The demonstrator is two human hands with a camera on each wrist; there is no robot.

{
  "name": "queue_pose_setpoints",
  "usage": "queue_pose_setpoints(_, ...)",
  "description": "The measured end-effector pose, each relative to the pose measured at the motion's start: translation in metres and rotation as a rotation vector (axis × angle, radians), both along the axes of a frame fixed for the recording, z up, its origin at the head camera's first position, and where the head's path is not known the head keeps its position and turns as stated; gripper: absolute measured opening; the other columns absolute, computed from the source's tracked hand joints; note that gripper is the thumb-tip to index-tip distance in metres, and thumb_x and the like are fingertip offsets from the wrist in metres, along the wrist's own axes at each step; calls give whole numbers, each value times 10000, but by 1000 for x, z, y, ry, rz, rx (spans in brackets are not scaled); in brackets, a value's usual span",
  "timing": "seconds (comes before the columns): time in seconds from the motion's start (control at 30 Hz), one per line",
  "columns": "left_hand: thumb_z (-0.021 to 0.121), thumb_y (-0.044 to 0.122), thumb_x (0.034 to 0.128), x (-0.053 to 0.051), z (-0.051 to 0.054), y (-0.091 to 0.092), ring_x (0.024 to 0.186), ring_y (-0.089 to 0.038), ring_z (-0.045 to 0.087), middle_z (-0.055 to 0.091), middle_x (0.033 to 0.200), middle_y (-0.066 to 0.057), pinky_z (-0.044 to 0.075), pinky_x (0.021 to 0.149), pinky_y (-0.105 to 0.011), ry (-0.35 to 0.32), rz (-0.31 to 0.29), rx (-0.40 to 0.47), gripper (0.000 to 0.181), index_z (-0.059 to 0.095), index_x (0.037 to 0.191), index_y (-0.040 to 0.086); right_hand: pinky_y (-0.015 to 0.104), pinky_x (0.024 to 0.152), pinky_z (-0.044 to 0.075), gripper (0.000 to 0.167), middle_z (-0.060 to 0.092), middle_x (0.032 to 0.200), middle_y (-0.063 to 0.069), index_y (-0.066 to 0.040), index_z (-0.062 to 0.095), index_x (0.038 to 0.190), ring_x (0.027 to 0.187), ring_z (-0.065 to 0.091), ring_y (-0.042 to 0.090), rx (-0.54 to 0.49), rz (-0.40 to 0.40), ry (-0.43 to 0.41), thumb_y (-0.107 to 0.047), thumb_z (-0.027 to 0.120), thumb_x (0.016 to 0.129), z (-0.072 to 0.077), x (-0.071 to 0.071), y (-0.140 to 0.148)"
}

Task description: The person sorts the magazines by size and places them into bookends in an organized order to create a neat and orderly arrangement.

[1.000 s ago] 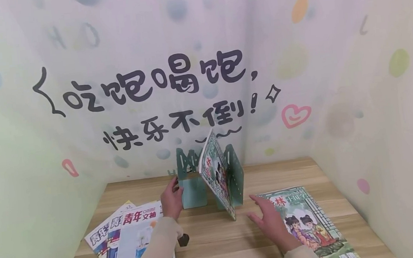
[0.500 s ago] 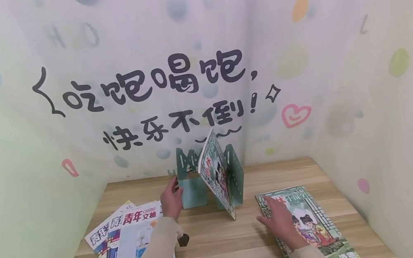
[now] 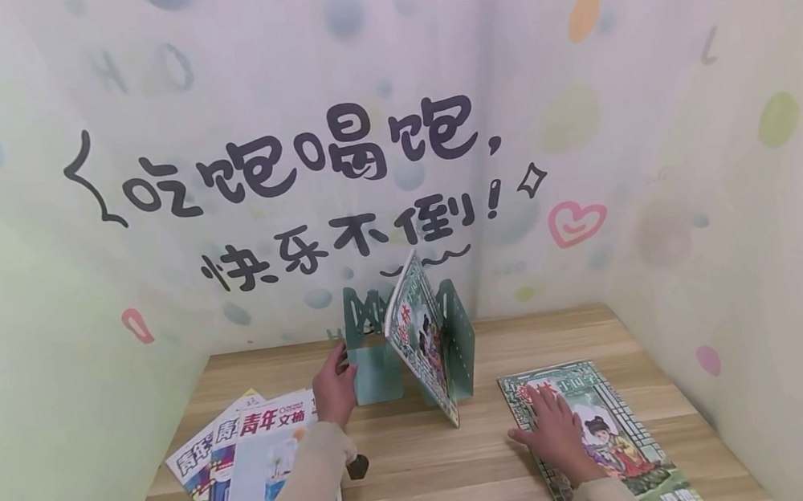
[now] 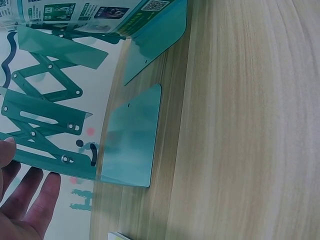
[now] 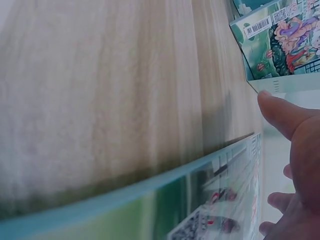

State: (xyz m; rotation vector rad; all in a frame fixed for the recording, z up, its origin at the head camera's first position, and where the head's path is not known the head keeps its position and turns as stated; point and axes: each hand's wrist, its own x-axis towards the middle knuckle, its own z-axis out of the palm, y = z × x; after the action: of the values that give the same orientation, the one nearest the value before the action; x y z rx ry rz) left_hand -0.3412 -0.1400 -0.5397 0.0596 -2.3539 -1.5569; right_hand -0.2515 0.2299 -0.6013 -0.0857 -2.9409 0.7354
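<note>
Pinching the end of the green rack (image 3: 377, 375), the left hand (image 3: 335, 390) has its thumb on one side of the end plate and its fingers on the other. This looks like a way to stop the thin rack from sliding on the desk (image 3: 431, 481) or tipping over. Flat feet (image 4: 131, 145) seem made to help the rack stand, too. Just to the right of this hand, a standing book (image 3: 420, 337) sits in the rack, a bit tilted, likely because nothing is snug against its left side.

The right hand (image 3: 559, 433) holds nothing. Its fingers are mostly straight and spread, and its thumb points out. Under it, a flat book (image 3: 632, 454) lies face up on the desk; I cannot tell if the fingertips touch it. It lies right by that hand, maybe so it is easy to get. A pile of books (image 3: 254, 458) lies near the left hand, partly hidden by the arm (image 3: 301, 486). They are fanned out, perhaps so each one is easy to see.
</note>
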Motion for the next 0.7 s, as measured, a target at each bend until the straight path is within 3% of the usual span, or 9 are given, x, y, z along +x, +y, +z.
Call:
queue_pose_setpoints(0.33, 610, 41, 939, 0, -1, -1, 1145, -329, 596, 581, 1314, -173, 525, 915, -450, 4, 2, -14, 468, 510, 1392, 105, 774, 1017, 54, 1002, 265, 1519, 268, -76, 346, 1487, 1364, 132, 545, -9, -29, -81, -471, 825, 701, -6, 1, 3)
queue_pose_setpoints(0.7, 597, 65, 954, 2, 0, 0, 1159, -326, 587, 574, 1328, -164, 511, 933, -468, -19, -2, 6, 484, 493, 1422, 130, 774, 1021, 66, 953, 317, 1487, 256, -67, 421, 1442, 1360, 148, 547, 33, -19, -110, -461, 842, 683, -6, 3, 4)
